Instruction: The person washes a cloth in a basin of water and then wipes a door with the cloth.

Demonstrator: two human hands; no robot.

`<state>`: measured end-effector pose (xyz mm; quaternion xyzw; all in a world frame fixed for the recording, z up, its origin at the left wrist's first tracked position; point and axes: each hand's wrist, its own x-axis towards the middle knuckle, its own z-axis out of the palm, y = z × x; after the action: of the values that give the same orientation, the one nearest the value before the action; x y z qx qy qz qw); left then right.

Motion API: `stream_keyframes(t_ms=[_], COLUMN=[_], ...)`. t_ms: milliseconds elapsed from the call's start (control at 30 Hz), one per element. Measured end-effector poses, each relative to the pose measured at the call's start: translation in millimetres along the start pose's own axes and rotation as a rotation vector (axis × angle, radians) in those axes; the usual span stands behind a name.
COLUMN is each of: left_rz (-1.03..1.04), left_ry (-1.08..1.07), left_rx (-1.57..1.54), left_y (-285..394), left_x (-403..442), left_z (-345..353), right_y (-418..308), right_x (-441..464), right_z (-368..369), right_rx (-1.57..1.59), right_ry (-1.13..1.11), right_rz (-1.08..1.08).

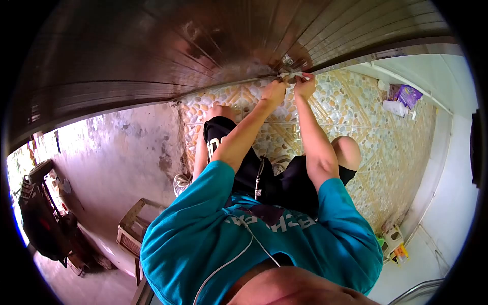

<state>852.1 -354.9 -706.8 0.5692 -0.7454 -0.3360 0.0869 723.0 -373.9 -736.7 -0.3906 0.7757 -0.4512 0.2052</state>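
Both of my arms reach forward to the lower edge of a dark, glossy, grooved panel (168, 61). My left hand (275, 90) is at that edge, its fingers bent against a small whitish piece (292, 76). Close beside it on the right, my right hand (305, 86) has its fingers pinched on the same piece, which spans the gap between the hands. The piece is too small to name. Pebble-patterned tiles (325, 109) lie below the hands.
A purple packet (408, 96) and a white bottle (395, 108) lie at the right by the pale wall. A wooden stool (133, 223) stands at the left, with a dark motorbike-like object (43, 218) beyond it. An orange-labelled item (400, 252) is at the lower right.
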Motion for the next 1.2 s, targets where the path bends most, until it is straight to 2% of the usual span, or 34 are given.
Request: stream_keyframes(t_ms=[100,167,233,300,333,433,467,500,567,600,700,733,767,833,867,933,967,1000,1100,1133,1167,1200], left_rz=[0.024,0.066,0.012,-0.019,0.015,0.075,0.030,-0.102,-0.052,-0.063,-0.043,-0.048,-0.055,-0.099,-0.174,-0.194,-0.214,-0.403,-0.584,-0.503,-0.501,-0.617], left_ry=[0.070,0.009,0.026,-0.046,0.048,0.185,0.179,0.078,0.237,0.259,0.348,0.357,0.360,0.438,0.410,0.458,0.495,0.452,0.632,0.836,0.850,0.897], left_rx=[0.007,0.260,0.202,0.039,0.225,0.220,0.239,0.132,0.202,0.176,0.116,0.112,0.102,0.066,-0.009,-0.038,-0.072,-0.163,-0.491,-1.194,-1.208,-1.420], left_y=[-25.9,-58.1,-56.5,-75.5,-118.8,-174.4,-176.6,-180.1,-200.2,-200.4,-229.8,-237.3,-242.3,-251.0,-249.4,-262.9,-266.5,-256.1,-267.0,-292.9,-289.3,-282.6], left_x=[-1.8,-19.8,-52.1,-80.4,-80.9,-112.7,-126.2,-137.1,-163.5,-176.0,-192.8,-200.3,-205.4,-220.3,-227.6,-233.5,-235.0,-235.3,-224.7,-209.0,-205.0,-203.7], left_z=[1.8,-6.7,-67.6,-94.8,-69.5,-78.2,-88.1,-102.6,-111.6,-120.3,-129.1,-129.8,-131.0,-138.0,-148.2,-149.0,-147.6,-154.3,-143.5,-113.9,-113.3,-118.2], right_y=[-3.9,-8.2,-29.7,-45.1,-58.2,-72.7,-76.4,-81.1,-90.8,-95.5,-105.2,-108.3,-115.8,-109.1,-114.5,-114.2,-118.2,-121.5,-124.7,-131.7,-141.2,-149.4], right_x=[-12.8,-39.7,-67.4,-95.4,-110.2,-143.6,-156.5,-168.4,-187.5,-200.0,-227.5,-237.3,-242.5,-266.3,-280.4,-297.5,-303.7,-310.0,-307.3,-307.3,-307.0,-306.3], right_z=[11.8,21.3,36.0,51.9,56.9,85.1,92.8,100.0,120.0,131.9,151.3,155.9,155.1,179.8,189.8,208.6,211.8,213.1,213.7,212.3,208.3,204.4], right_rx=[0.049,-0.063,-0.076,0.022,0.038,0.160,0.163,0.141,0.105,0.233,0.099,0.137,0.144,0.392,0.615,0.786,0.791,0.840,0.842,0.898,0.950,0.934], right_ry=[0.010,-0.111,-0.148,-0.291,-0.293,-0.412,-0.422,-0.457,-0.547,-0.650,-0.778,-0.757,-0.851,-0.972,-1.006,-1.093,-1.042,-1.001,-0.932,-0.861,-0.790,-0.729], right_rz=[0.046,-0.079,-0.122,-0.170,-0.184,-0.174,-0.164,-0.179,-0.240,-0.049,-0.120,-0.178,-0.179,0.141,0.335,0.527,0.588,0.623,0.725,0.780,0.835,0.877])
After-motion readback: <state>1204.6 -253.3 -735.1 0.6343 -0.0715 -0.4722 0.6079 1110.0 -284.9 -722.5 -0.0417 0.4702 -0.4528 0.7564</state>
